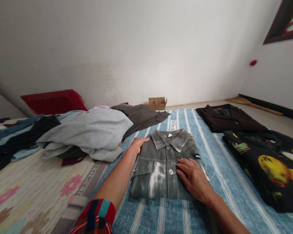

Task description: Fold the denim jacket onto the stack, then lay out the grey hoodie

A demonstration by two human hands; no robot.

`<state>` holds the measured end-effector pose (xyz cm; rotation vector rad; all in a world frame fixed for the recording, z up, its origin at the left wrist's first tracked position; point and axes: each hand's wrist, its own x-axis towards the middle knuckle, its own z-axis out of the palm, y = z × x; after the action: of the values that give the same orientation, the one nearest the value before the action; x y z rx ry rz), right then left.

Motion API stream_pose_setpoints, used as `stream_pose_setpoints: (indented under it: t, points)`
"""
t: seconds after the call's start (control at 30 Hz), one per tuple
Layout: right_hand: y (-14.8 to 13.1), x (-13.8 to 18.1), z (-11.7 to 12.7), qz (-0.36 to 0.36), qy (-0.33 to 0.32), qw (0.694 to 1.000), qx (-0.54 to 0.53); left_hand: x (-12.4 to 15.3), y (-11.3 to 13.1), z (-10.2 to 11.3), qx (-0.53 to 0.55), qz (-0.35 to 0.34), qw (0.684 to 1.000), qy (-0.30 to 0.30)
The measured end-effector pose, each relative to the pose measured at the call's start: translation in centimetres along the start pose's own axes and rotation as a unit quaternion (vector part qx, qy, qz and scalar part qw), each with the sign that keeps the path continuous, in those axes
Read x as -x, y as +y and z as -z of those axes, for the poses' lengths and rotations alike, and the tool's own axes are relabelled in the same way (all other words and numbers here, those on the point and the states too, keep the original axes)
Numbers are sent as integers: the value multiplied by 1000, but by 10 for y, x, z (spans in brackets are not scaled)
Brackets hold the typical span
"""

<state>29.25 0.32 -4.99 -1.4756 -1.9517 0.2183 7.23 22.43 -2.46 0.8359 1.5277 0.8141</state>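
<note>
A folded grey washed-denim jacket point(158, 165) lies collar up on a blue striped sheet point(217, 169) in front of me. My left hand point(138, 144) grips the jacket's upper left shoulder edge, fingers curled over it. My right hand point(192, 177) rests flat on the jacket's right front, fingers spread beside the buttons. A striped sleeve cuff shows on my left forearm.
A heap of unfolded clothes point(88, 131) lies to the left, with a red pillow point(53, 101) behind it. Folded dark garments, one brown point(228, 118) and one black with yellow prints point(268, 162), lie at the right. A small cardboard box point(157, 103) sits by the far wall.
</note>
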Motion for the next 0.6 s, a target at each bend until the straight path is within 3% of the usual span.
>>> stream_pose_setpoints:
  t: [0.6]
  points:
    - [-1,0,1,-1,-1,1000,7,-12,-4,1,-12,-34,999,32]
